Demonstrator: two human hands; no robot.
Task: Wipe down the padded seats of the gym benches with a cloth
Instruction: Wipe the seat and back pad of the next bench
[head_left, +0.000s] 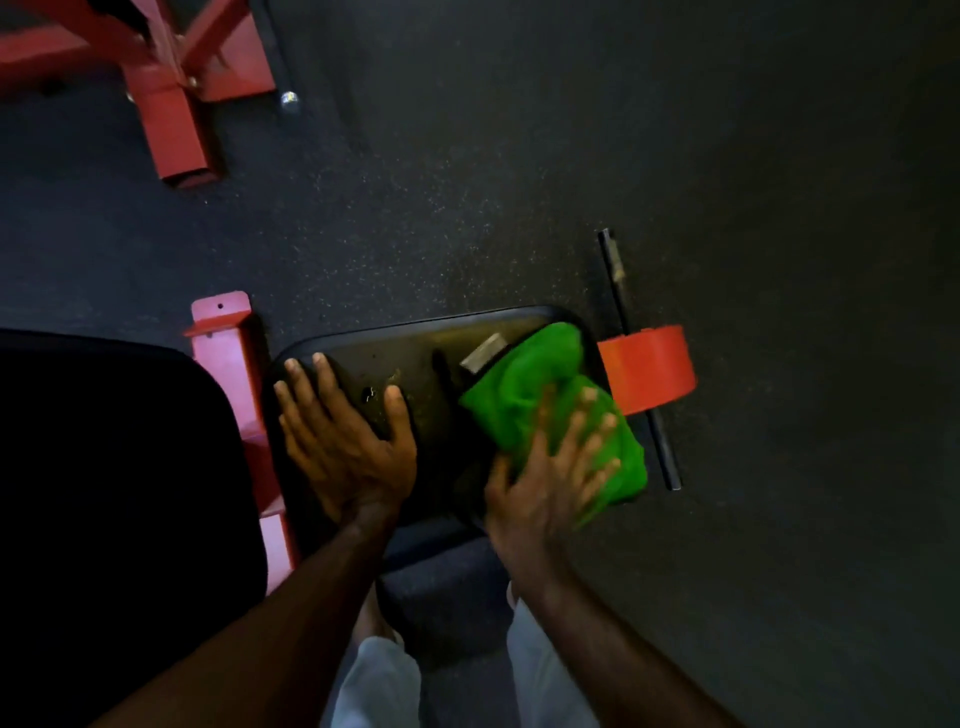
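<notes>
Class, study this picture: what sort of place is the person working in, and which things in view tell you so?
Most likely a gym: a padded bench seat being wiped with a green cloth, red steel equipment frames, and speckled rubber flooring.

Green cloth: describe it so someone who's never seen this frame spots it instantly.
Find the dark padded seat at mid-frame, beside the red bench frame. The green cloth lies bunched on that pad's right end, under the right hand, whose fingers are spread flat on it. It is the only bright green thing; the nearby roller is orange-red.
</notes>
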